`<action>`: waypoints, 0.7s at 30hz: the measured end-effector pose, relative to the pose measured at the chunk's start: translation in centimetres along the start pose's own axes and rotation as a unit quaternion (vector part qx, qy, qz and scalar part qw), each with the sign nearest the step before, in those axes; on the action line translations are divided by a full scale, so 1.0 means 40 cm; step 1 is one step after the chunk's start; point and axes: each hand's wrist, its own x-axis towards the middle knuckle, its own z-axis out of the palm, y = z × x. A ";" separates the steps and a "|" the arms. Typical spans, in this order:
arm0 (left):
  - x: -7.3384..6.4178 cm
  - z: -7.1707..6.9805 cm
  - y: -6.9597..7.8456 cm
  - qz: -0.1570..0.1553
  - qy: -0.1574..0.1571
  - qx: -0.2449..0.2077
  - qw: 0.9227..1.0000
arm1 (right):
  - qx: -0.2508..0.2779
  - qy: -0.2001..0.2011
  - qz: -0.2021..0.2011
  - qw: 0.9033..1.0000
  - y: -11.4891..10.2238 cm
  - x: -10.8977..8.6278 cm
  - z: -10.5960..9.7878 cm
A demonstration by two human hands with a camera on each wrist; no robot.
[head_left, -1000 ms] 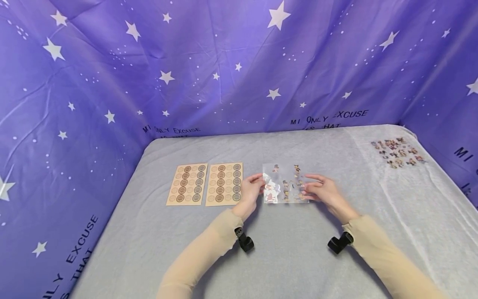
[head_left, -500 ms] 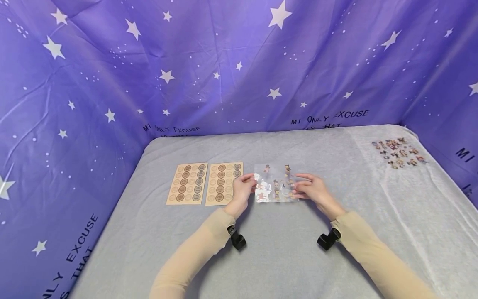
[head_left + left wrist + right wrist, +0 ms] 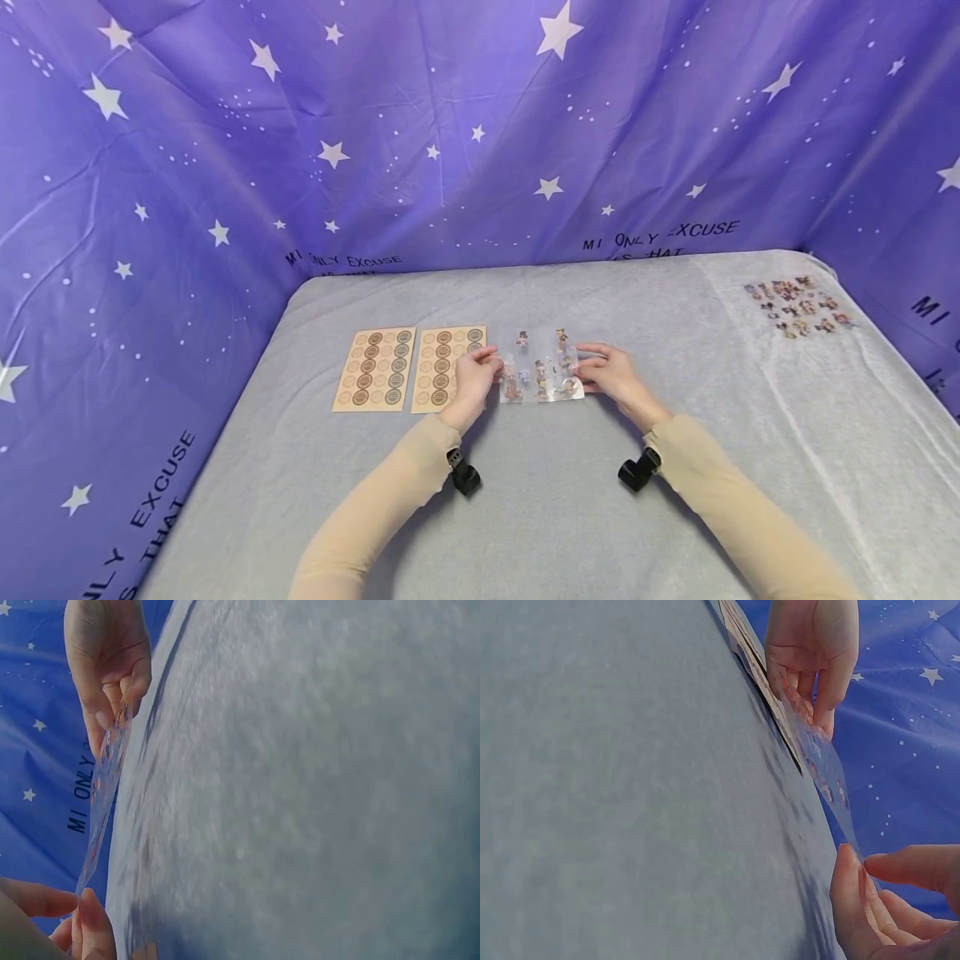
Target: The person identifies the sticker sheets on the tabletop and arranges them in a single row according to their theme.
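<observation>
A clear sticker sheet printed with small cartoon figures is held up between both hands, above the table. My left hand pinches its left edge between thumb and fingers. At the opposite edge, my right hand pinches the sheet the same way. Both wrist views show the sheet nearly edge-on, stretched between the two hands and raised off the cloth. A brown sheet of round stickers lies just left of it, partly covered by my left hand.
Another brown sheet of round stickers lies further left on the grey cloth-covered table. A second clear cartoon sticker sheet is at the far right. A purple star-patterned curtain rises behind the table.
Both hands have moved left with the clear sticker sheet, which is now closer to the brown sheets. The glare on it has shifted. The other sheets have stayed where they were.
</observation>
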 end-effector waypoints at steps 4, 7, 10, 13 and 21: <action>-0.020 -0.009 0.035 0.005 -0.006 -0.002 1.000 | -0.007 -0.008 -0.004 1.000 0.000 0.006 0.011; -0.013 -0.015 0.024 0.000 -0.004 0.009 1.000 | 0.003 -0.015 -0.001 1.000 0.004 0.011 0.017; 0.007 -0.020 -0.009 0.011 -0.003 0.024 1.000 | 0.007 -0.017 0.004 1.000 0.008 0.015 0.023; 0.009 -0.022 -0.010 0.018 0.000 0.039 0.999 | 0.000 -0.017 0.009 1.000 0.011 0.017 0.027; -0.062 -0.023 0.108 0.016 -0.006 0.060 0.998 | -0.010 -0.010 0.022 1.000 0.015 0.021 0.026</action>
